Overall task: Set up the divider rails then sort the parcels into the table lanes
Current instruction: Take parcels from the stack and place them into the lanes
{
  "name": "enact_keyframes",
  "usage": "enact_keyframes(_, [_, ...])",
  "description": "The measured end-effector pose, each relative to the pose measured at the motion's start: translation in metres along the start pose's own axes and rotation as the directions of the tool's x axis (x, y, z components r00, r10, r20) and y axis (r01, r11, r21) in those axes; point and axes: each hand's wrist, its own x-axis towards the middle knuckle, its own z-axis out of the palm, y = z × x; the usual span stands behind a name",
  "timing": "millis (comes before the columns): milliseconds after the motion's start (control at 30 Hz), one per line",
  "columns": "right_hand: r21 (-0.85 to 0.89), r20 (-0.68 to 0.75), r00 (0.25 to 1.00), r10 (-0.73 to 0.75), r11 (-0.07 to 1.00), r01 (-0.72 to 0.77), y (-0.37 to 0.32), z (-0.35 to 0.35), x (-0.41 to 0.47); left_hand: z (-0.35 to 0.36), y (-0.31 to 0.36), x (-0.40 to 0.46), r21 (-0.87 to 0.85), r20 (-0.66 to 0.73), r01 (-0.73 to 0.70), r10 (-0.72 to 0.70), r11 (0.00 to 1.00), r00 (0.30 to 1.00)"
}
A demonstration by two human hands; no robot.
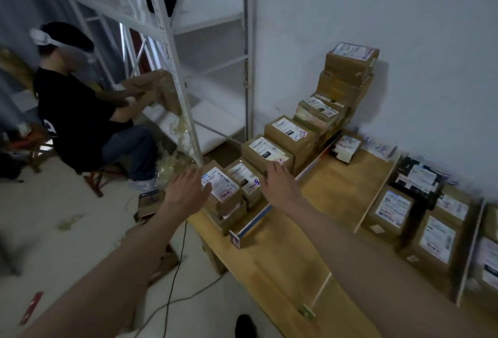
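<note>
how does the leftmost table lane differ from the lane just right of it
The leftmost lane is packed with stacked parcels climbing toward the wall; the second lane holds one small parcel at its far end, wood mostly bare. Both hands reach over the leftmost lane only. Both lanes are bounded by divider rails.

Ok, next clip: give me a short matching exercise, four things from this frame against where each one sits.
Things:
1. left hand
2. right hand
3. small white parcel
4. second person

Places:
A. seated beside the white shelving
B. alone at the far end of the middle lane
C. open, at the left side of the nearest stacked parcel
D. open, over the parcels beside the divider rail

Pairs: 1-C, 2-D, 3-B, 4-A
</note>
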Motion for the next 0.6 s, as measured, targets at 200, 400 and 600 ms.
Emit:
enact_keyframes(200, [0.119, 0.207, 0.978, -0.012, 0.993, -0.013, -0.016, 0.057, 0.070, 0.036, -0.024, 0.040, -0.197, 0.207, 0.245, -0.204, 0.949, 0.957])
enact_keyframes(400, [0.285, 0.505, 0.863, 0.001, 0.944, -0.167, -0.023, 0.100, 0.101, 0.074, -0.020, 0.063, -0.468, 0.480, 0.604, -0.389, 0.645, 0.786])
enact_keyframes(600, [0.337, 0.575, 0.818, -0.017, 0.916, -0.218, -0.025, 0.110, 0.113, 0.076, -0.013, 0.076, -0.589, 0.487, 0.628, -0.396, 0.508, 0.778])
